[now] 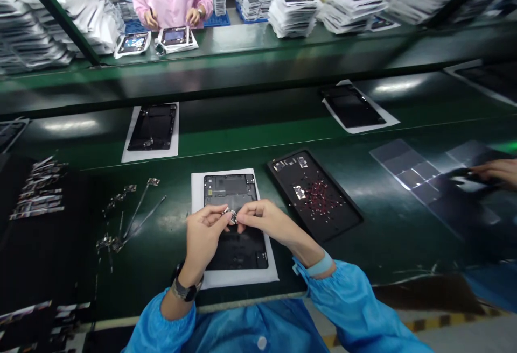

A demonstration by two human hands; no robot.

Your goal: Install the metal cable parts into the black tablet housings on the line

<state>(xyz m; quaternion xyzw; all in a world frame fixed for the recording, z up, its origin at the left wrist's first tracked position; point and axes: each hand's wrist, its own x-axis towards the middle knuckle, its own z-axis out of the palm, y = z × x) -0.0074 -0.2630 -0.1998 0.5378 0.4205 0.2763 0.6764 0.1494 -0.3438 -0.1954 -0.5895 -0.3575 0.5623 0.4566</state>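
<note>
A small circuit board (231, 215) is pinched between my two hands above a black tablet housing (236, 251). My left hand (207, 230) grips it from the left with thumb and fingertips. From the right, the closed fingertips of my right hand (262, 217) meet the same board. The housing lies flat on a white sheet (197, 191), its inner side facing up. Just right of it, a black tray (331, 218) holds several small boards and a heap of tiny parts with red wires. Left of the housing, several small boards with thin ribbon cables (135, 210) lie loose.
Tablet housings on white sheets (153, 127) (353, 106) lie on the green belt (250, 121) beyond. At left, rows of small boards rest on a black surface (36, 251). Another person's hand (498, 171) is at far right. Across the bench, people work near stacked sheets (293, 16).
</note>
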